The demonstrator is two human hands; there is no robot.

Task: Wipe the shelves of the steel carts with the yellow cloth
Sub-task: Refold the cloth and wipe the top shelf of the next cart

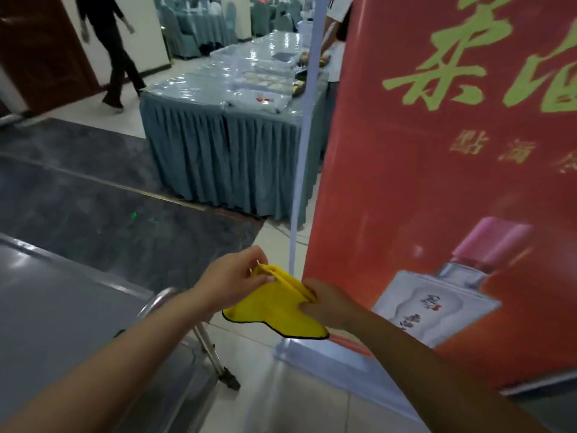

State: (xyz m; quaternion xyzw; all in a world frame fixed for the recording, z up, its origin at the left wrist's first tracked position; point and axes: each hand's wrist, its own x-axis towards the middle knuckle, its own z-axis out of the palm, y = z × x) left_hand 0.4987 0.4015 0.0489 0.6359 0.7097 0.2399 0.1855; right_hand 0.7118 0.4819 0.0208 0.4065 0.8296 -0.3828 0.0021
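One soft yellow cloth (pixel 274 310), fuzzy and edged in dark trim, hangs folded in the air between two hands, beside the cart (pixel 62 323). The left hand (pixel 231 282) pinches its upper folded edge with curled fingers; the right hand (pixel 327 303) grips the other end. One smooth steel cart top gleams at lower left, its tubular handle under the left wrist. A glossy red banner (pixel 437 182) stands right.

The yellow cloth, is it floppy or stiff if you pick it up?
Probably floppy: the yellow cloth sags between the left hand and right hand, folding where they pinch it. Likely light too, since fingertips alone hold it.
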